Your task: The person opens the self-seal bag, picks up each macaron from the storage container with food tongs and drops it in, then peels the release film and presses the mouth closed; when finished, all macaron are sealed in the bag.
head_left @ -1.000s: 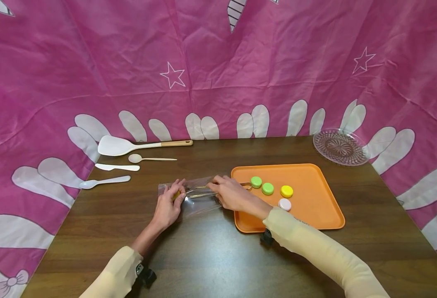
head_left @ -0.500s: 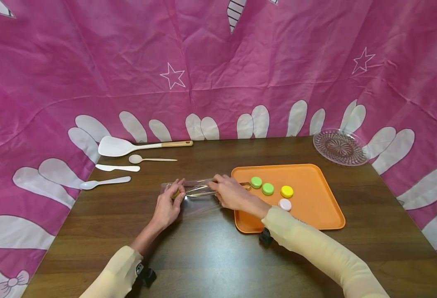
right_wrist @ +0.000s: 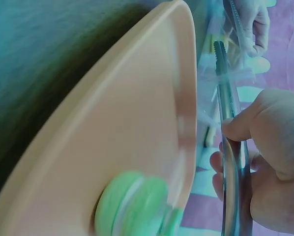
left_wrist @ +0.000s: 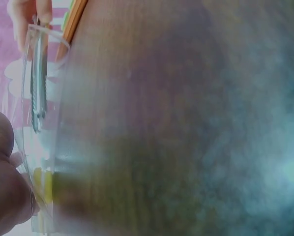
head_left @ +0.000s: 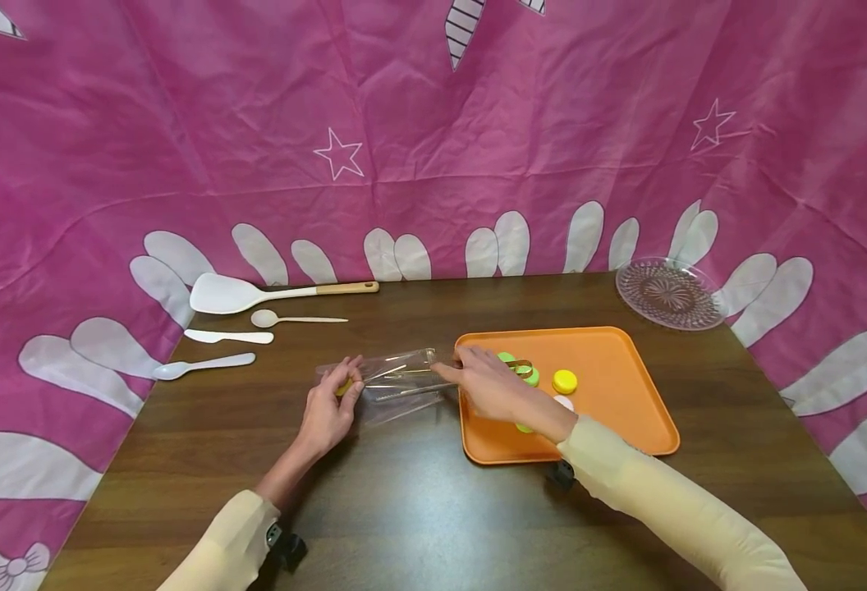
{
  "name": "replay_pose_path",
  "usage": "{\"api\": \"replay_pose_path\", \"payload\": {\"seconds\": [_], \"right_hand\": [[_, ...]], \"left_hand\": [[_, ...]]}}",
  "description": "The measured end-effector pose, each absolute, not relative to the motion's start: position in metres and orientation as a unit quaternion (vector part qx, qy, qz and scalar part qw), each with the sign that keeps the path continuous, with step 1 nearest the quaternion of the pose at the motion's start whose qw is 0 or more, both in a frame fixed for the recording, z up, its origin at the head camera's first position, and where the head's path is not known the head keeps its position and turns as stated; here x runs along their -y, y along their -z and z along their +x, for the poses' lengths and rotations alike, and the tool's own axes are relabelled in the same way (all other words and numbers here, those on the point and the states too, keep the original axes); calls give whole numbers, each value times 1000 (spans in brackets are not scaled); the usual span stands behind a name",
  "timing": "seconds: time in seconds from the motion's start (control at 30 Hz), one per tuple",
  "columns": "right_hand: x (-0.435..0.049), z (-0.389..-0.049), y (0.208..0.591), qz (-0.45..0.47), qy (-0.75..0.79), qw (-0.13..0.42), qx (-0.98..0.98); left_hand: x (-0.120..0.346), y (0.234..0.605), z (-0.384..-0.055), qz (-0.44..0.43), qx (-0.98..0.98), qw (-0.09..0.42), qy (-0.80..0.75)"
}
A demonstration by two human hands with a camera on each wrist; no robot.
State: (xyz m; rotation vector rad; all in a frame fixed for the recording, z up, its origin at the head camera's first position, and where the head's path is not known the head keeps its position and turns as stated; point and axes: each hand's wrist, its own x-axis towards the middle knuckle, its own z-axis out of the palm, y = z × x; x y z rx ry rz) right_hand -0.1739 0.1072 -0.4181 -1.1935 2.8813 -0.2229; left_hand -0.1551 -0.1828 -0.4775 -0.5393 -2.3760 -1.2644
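Note:
My left hand [head_left: 333,408] pinches the closed end of a clear plastic bag [head_left: 396,410] lying on the table. A yellow macaron [head_left: 344,387] sits inside the bag under those fingers; it also appears in the left wrist view as a yellow macaron [left_wrist: 48,187]. My right hand [head_left: 496,387] holds metal tongs [right_wrist: 229,162] between thumb and fingers. The tongs' toothed ends [left_wrist: 39,93] are within the bag's mouth, apart from the macaron, with nothing visible between them. Below the right hand is an orange tray [head_left: 611,410], bearing green macarons [head_left: 528,377], a yellow one and a pale one partly hidden.
Along the left lie a white spatula [head_left: 227,294], a small spoon [head_left: 265,318], a white knife [head_left: 228,336] and a white spoon [head_left: 175,370]. A clear patterned plate [head_left: 670,294] stands at the back right. A pink curtain [head_left: 419,123] hangs behind the table.
My right hand has moved right with the tongs, drawing them partly out of the bag; the handle loop now reaches over the green macarons. The left hand has kept its place on the bag.

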Motion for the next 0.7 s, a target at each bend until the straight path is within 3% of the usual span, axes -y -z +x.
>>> {"api": "replay_pose_path", "payload": {"seconds": [0.7], "right_hand": [[-199, -147, 405, -327, 110, -25, -938]], "left_hand": [[185, 477, -154, -181, 856, 182, 448]]}}
